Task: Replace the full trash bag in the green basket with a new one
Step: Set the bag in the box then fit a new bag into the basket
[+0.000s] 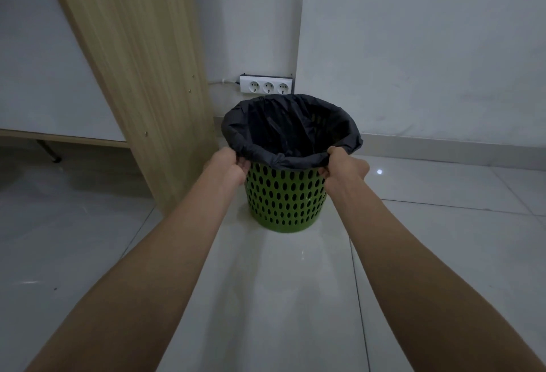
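The green perforated basket (283,197) is stood at the far edge of the tiled floor (280,283), by the wall corner, below a power strip (267,84). A black trash bag (291,129) is folded over its rim. The overhanging cuff is gripped at the near rim by the left hand (233,166) and the right hand (342,167), with the fingers curled under it. One hand is set at each side, probably so the cuff is worked evenly. Whether it is being peeled off or seated cannot be told.

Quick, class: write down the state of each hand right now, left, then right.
Left hand: closed, pinching the rim of the black trash bag folded over the green basket.
Right hand: closed, pinching the same rim on the opposite side.
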